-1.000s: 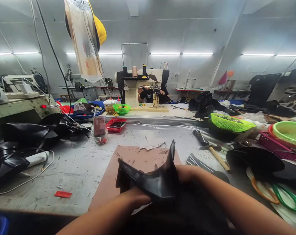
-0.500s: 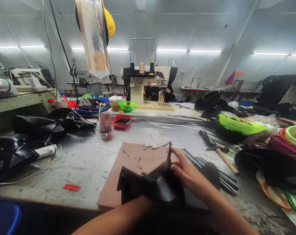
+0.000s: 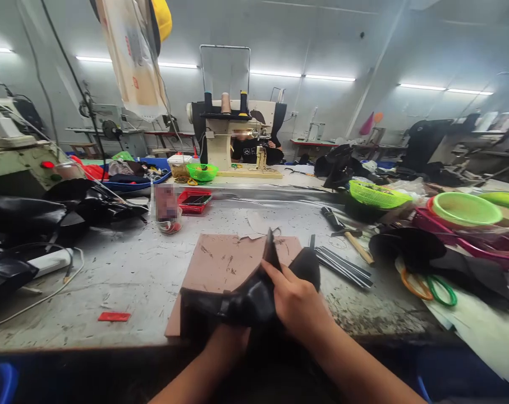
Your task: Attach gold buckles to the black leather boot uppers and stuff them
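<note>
Workshop: pale grey wall point(image 3: 321, 33) with bright strip lights point(image 3: 275, 73). Beyond the table, a sewing machine point(image 3: 218, 140) carries three thread spools point(image 3: 225, 104); behind it, partly hidden, is a person point(image 3: 254, 150) in a dark top.
Hanging at upper left: a plastic bag point(image 3: 130, 62) and a yellow cap point(image 3: 162, 19).
Worktable point(image 3: 140, 269): scuffed grey surface, with a pink board point(image 3: 224, 258) lying at the near edge, in the middle.
Black leather piece point(image 3: 254, 297): shiny and folded, held over the near part of the pink board, one narrow flap standing upright.
Right hand point(image 3: 298, 300): gripping the right side of the black leather piece, index finger stretched along the foot of the upright flap.
Left hand point(image 3: 231, 336): below the near edge of the black leather piece; its fingers are hidden, so whether they grip cannot be told.
Right of the board: striped black-and-white strips point(image 3: 342, 266), then a hammer point(image 3: 358, 247) with a wooden handle; farther back, a yellow-green mesh basket point(image 3: 376, 196).
Left of the board: a small red strip point(image 3: 114, 317) near the table's front; farther back, a clear cup point(image 3: 170, 224) just beside a red tray point(image 3: 191, 209); more black leather pieces point(image 3: 22, 216) at far left.
</note>
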Available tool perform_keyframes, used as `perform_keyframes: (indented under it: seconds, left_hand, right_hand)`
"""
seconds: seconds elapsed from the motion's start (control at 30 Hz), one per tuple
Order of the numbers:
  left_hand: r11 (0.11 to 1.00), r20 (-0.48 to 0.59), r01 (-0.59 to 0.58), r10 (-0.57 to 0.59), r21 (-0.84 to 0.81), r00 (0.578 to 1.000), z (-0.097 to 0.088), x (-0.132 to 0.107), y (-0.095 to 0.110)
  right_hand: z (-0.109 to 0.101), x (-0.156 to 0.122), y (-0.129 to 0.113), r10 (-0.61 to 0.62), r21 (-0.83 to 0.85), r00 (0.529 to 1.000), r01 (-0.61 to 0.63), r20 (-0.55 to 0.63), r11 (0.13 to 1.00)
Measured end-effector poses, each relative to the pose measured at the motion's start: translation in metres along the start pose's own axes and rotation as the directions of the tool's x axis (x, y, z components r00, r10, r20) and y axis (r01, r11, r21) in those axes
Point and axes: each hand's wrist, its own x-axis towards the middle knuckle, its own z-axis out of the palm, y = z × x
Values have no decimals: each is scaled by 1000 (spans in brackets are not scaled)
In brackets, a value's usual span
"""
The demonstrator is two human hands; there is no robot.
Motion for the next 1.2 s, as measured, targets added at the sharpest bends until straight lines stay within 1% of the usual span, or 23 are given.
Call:
perform_keyframes:
  seconds: [0.1,0.17,0.23,0.27,0.37,0.43,0.5,0.57,0.63,0.7,0.73,0.77,0.8,0.83,0.87,0.9,0.93,0.97,1.0,1.07,1.1,1.13,1.2]
  left_hand:
    - [994,23,-17,14,107,1000,-18,-16,-2]
    - [971,53,-163,156,173,986,-30,-24,-4]
    - [941,18,-258,260,220,965,-42,-30,-6]
    - [942,-31,-238,252,238,967,-47,-32,-7]
    - [964,-163,-89,132,249,978,-59,-36,-11]
    - [973,-195,-64,109,222,975,-64,-41,-15]
    - [987,-230,17,21,161,973,-66,-46,-20]
    - [985,-233,158,-138,71,963,-67,-51,-23]
    - [969,-202,245,-235,30,951,-66,-56,-26]
    - [968,-174,245,-233,51,957,-64,-60,-30]
    - [972,-173,227,-212,68,962,-62,-62,-31]
    - [974,-179,211,-193,83,965,-60,-64,-33]
    - [976,-185,199,-180,93,966,-58,-65,-35]
    - [976,-189,191,-170,102,967,-56,-67,-37]
    - [976,-186,184,-161,114,969,-55,-68,-38]
    - [976,-178,174,-149,129,973,-55,-68,-37]
    - [976,-167,157,-131,151,977,-57,-68,-35]
    - [975,-156,132,-104,178,982,-61,-66,-30]
    - [972,-152,101,-69,213,986,-67,-64,-22]
    - [953,-156,8,41,303,987,-85,-54,3]
    - [930,-158,-55,120,364,980,-96,-47,20]
    - [891,-123,-167,239,422,963,-106,-39,39]
    - [789,4,-375,427,487,904,-122,-21,81]
  right_hand:
    - [1,5,-2,29,4,999,-29,36,1000]
    - [2,9,-2,58,14,997,-59,58,998]
    - [2,13,0,80,47,995,-83,55,995]
    - [2,16,1,90,71,995,-93,44,993]
    - [3,24,8,122,131,992,-123,16,984]
    - [6,30,13,125,139,992,-125,11,982]
    - [9,37,18,129,129,991,-131,24,983]
    - [10,43,20,139,104,988,-145,63,984]
    - [8,47,16,147,41,988,-150,56,988]
    - [5,45,4,77,-25,996,-78,-38,997]
    - [5,41,-5,-29,-38,997,27,-73,999]
    - [6,37,-15,-199,-27,978,198,-64,980]
    - [10,32,-25,-400,10,917,400,-11,917]
    - [15,26,-35,-608,74,790,604,78,794]
    - [21,22,-44,-755,142,631,743,179,655]
    - [27,19,-51,-807,154,533,801,255,578]
    - [33,17,-56,-825,145,481,831,297,537]
    - [36,17,-58,-826,127,479,837,296,532]
    - [38,19,-58,-825,110,511,830,241,546]
    - [35,25,-53,-809,155,588,799,-2,580]
    - [30,27,-49,-763,212,626,777,-160,593]
    - [25,27,-45,-682,280,664,747,-306,603]
    - [14,22,-36,-468,434,736,670,-488,602]
